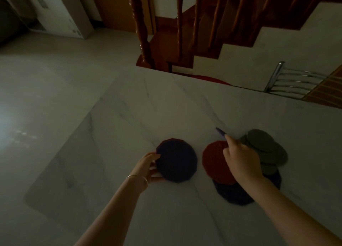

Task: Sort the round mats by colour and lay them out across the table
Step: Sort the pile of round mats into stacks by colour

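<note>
Left hand point(148, 167) fingers curled on round dark-blue faceted mat point(176, 160), veined white marble table point(166, 106), right hand point(240, 160) fingers pinching thin purple mat point(221, 131) edge-on, round red mat point(215, 161) beneath, olive-green round mats point(266, 145) at three o'clock.

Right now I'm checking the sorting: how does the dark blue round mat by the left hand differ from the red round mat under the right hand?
The dark blue round mat is navy; the red round mat is rust red. The blue one lies apart, with the left hand at its edge; the red one sits in a pile, overlapping another dark mat, partly hidden by the right hand. Both look flat, round and similar in size.
</note>
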Tool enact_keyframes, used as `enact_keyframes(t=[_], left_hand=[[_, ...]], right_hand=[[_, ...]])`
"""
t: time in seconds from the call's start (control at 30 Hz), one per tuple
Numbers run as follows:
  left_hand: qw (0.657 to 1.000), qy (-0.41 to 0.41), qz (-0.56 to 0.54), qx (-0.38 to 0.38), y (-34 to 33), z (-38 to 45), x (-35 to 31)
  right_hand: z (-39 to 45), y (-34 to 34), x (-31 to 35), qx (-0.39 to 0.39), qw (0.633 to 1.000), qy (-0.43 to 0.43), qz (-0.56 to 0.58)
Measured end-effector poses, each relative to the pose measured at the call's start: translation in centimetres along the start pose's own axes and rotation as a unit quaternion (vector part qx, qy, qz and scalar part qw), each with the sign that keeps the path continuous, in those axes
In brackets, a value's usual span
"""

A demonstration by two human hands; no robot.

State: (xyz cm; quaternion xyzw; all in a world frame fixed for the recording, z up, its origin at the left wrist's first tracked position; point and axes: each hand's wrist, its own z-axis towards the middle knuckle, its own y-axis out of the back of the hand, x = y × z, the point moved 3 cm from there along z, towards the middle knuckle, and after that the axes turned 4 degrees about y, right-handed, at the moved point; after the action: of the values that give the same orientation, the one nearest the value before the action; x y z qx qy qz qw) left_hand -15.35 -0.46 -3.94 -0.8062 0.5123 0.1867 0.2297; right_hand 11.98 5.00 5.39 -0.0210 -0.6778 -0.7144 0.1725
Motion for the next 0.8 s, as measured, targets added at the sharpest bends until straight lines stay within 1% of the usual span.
enact_keyframes(t=[0.07,0.13,0.23,0.33,0.4,0.53,0.63,0.7,0.77,0.8], left_hand=[[1.0,0.023,-0.013,-0.002,-0.1,-0.2,-0.1],[0.999,0.037,-0.028,0.004,-0.3,-0.5,-0.3],[0.998,0.039,-0.045,0.021,-0.2,-0.7,-0.7],[0.997,0.046,-0.053,0.045,0.0,-0.8,-1.0],[0.996,0.048,-0.051,0.047,0.0,-0.8,-1.1],[0.998,0.034,-0.027,0.035,-0.4,-1.1,-1.2],[0.999,-0.015,0.03,0.043,-0.2,-1.2,-1.0],[0.997,-0.035,0.042,0.047,-0.1,-1.4,-1.0],[0.997,-0.039,0.039,0.047,-0.3,-1.5,-1.0],[0.998,-0.039,0.035,0.046,-0.4,-1.5,-1.1]], right_hand=[[-0.3,0.8,2.5,-0.052,0.996,0.053,0.05],[-0.5,0.5,4.7,-0.071,0.989,0.103,0.083],[-1.2,-1.3,7.4,-0.098,0.973,0.194,0.077],[-2.1,-3.8,9.3,-0.07,0.956,0.283,0.038],[-2.9,-5.4,9.5,-0.032,0.948,0.315,0.018],[-4.5,-7.6,9.4,0.053,0.946,0.317,0.037],[-5.1,-8.0,9.5,0.108,0.942,0.304,0.092],[-5.0,-8.0,9.2,0.137,0.94,0.287,0.12],[-4.9,-7.5,9.0,0.144,0.942,0.278,0.121],[-4.8,-7.0,8.6,0.131,0.947,0.268,0.12]])
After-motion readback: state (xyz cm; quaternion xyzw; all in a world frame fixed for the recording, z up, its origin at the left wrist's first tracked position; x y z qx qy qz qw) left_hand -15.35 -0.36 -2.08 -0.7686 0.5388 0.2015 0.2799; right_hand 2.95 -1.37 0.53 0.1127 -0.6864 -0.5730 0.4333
